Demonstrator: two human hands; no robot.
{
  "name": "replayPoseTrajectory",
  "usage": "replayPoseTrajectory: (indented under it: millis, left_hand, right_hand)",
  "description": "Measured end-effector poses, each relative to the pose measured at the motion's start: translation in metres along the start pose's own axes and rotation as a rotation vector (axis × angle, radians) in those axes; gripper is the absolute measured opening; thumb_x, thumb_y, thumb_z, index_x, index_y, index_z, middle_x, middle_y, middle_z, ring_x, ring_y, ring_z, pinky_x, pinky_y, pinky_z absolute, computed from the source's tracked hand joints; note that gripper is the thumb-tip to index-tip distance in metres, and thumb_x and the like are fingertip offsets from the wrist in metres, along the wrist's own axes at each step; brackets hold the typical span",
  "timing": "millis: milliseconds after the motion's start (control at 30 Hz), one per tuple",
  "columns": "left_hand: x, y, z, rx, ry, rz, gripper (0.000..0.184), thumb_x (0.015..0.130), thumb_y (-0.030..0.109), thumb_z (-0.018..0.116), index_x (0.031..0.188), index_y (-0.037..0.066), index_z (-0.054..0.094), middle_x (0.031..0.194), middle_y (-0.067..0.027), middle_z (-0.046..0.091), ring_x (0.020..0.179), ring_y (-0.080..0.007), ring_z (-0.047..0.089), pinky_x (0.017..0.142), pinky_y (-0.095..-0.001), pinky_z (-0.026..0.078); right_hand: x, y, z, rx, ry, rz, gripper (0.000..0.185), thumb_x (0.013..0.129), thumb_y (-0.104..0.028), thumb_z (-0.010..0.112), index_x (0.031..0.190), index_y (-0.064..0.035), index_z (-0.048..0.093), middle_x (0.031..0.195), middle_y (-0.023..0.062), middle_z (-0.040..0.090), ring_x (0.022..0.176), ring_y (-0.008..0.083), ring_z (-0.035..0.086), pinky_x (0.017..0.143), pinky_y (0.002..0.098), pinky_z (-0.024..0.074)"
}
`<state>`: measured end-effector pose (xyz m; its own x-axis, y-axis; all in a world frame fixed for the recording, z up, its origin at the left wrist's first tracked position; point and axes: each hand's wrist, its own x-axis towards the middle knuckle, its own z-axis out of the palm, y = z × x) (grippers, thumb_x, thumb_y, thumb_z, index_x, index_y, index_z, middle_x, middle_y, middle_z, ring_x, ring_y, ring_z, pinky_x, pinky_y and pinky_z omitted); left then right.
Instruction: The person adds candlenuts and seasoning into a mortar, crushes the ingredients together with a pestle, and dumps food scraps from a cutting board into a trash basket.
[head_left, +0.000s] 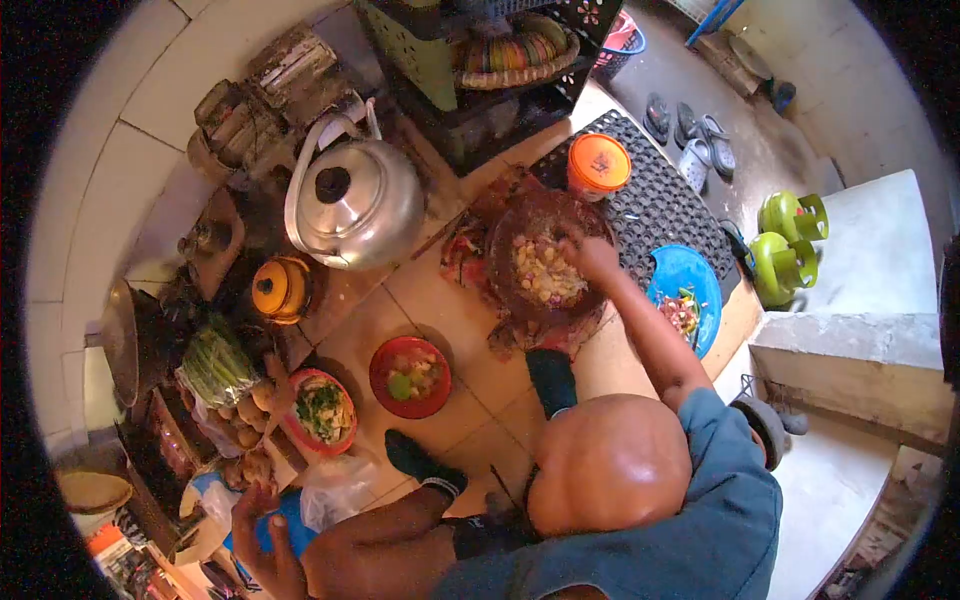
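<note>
My right hand (592, 258) reaches over a dark round stone bowl (508, 290), its fingers curled at the chopped pale pieces (548, 272) inside. What those fingers hold is too small to make out. The bowl stands on a reddish patterned cloth (465, 255) on the tiled floor. At the lower left, my left hand (268, 535) is raised with its fingers apart and nothing in it, near a clear plastic bag (338, 488). Right of the bowl, a blue plate (708, 305) carries chopped pink and green food.
Red bowls of food (412, 410) and greens (295, 425) sit between my legs and the shelf. A big kettle (375, 205) and yellow pot (280, 290) are behind. An orange-lidded tub (599, 165) rests on a black mat (650, 185); green gas cylinders (770, 270) stand at right.
</note>
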<state>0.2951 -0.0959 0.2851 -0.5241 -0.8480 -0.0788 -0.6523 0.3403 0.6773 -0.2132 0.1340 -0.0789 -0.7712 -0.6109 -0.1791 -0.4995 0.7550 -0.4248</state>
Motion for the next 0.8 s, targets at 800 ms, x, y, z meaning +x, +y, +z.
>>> replayPoseTrajectory:
  millis: [800]
  left_hand:
    - [0.008,0.005,0.004,0.154,-0.072,0.037,0.037,0.090,0.025,0.056,0.118,0.001,0.057,0.112,-0.0124,0.062,0.104,-0.0229,0.057,0.093,-0.0380,0.042]
  right_hand:
    - [-0.043,-0.017,-0.010,-0.405,0.290,-0.268,0.040,0.089,-0.043,0.049,0.124,-0.0237,0.054,0.088,0.0178,0.066,0.083,0.0359,0.064,0.090,0.0473,0.0447]
